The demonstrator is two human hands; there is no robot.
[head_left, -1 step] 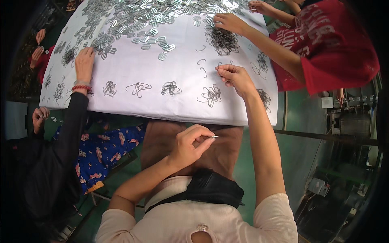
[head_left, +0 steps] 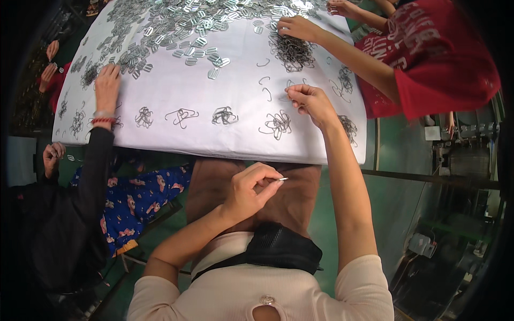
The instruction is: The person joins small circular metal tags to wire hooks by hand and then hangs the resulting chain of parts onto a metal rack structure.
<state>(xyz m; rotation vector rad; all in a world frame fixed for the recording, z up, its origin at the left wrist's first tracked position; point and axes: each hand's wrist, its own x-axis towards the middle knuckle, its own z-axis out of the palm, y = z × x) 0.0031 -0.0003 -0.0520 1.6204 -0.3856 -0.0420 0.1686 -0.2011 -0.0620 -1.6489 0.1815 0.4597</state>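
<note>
My left hand (head_left: 250,191) is closed in a pinch above my lap, with a small silver metal buckle (head_left: 284,178) seen edge-on at its fingertips. Over the near right part of the table, my right hand (head_left: 311,102) pinches thumb and forefinger together beside loose bent wire hooks (head_left: 266,97). What those fingertips hold, if anything, is too small to make out. A small pile of wire hooks (head_left: 278,125) lies just left of that wrist, and another pile (head_left: 348,127) to its right. The large hook heap (head_left: 292,51) is farther back.
Many flat slotted metal buckles (head_left: 198,41) cover the far part of the white-covered table (head_left: 176,140). More hook piles (head_left: 224,115) line its near side. A co-worker in red (head_left: 423,64) reaches in from the right, and another person's hand (head_left: 108,85) from the left.
The co-worker's hand on the left has shifted slightly left. The one at the hook heap has moved a little. My hands stay almost in place.
</note>
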